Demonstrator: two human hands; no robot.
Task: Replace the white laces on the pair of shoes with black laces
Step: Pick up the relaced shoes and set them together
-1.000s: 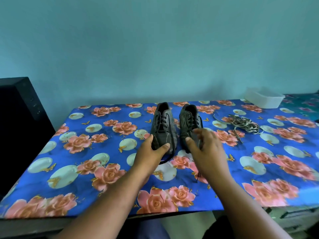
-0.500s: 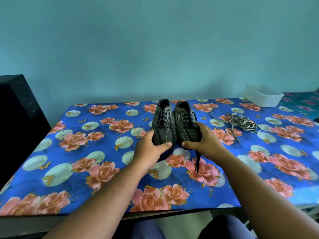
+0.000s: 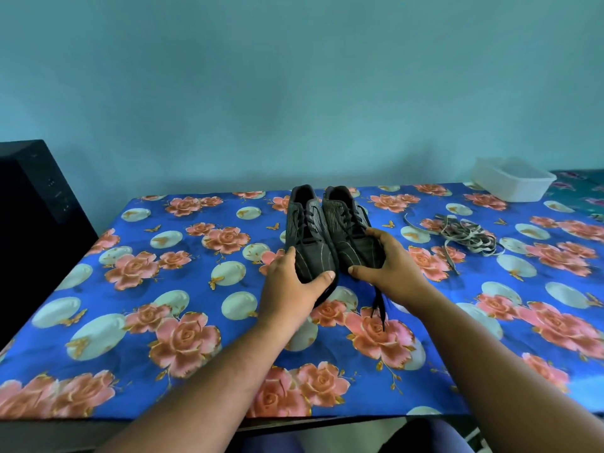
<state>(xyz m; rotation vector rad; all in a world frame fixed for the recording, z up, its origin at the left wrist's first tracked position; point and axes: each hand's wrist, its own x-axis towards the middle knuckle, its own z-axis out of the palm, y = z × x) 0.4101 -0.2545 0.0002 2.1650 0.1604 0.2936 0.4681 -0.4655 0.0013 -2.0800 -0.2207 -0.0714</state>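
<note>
Two dark grey shoes stand side by side in the middle of the table, toes toward me, both threaded with black laces. My left hand [image 3: 292, 284] grips the toe of the left shoe [image 3: 309, 235], thumb on its inner side. My right hand [image 3: 390, 268] grips the toe of the right shoe [image 3: 351, 228]. A loose black lace end [image 3: 379, 305] hangs down from under my right hand onto the cloth. The removed white laces [image 3: 467, 235] lie in a tangled heap to the right of the shoes.
A blue cloth with pink roses covers the table [image 3: 183, 338]. A white plastic tub [image 3: 513, 183] stands at the back right corner. A black box-like object [image 3: 36, 223] sits off the table's left edge. A teal wall runs behind.
The right shoe was apart from the left one; my right hand took hold of it and brought it against the left shoe. Both hands now hold the toes.
</note>
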